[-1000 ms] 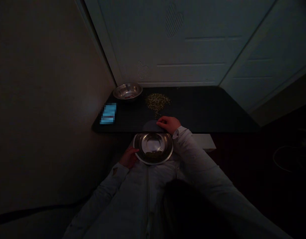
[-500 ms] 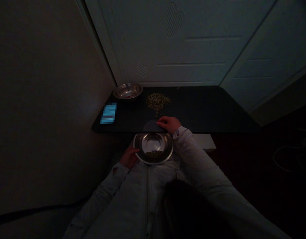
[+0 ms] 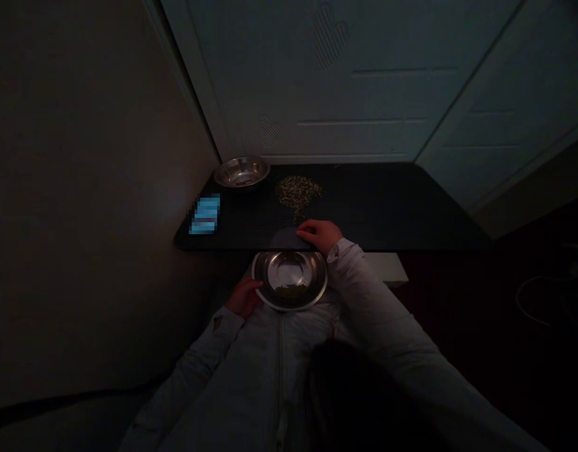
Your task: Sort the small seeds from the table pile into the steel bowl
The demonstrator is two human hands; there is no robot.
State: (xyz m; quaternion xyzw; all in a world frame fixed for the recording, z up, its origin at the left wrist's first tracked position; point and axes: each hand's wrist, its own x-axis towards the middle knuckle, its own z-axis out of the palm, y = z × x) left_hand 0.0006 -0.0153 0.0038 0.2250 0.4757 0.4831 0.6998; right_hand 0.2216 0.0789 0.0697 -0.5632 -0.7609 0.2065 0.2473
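The scene is very dim. My left hand grips the left rim of a steel bowl held just below the front edge of a black table; a few small grains lie in the bowl's near side. My right hand rests on the table near its front edge, fingers curled down and pointing left, just this side of a pile of small seeds or grains. Whether the fingers hold any grains is too dark to tell.
A second steel bowl stands at the table's back left corner. A lit phone screen lies near the left edge. A wall runs along the left; white panelled doors stand behind the table. A cable lies on the floor at right.
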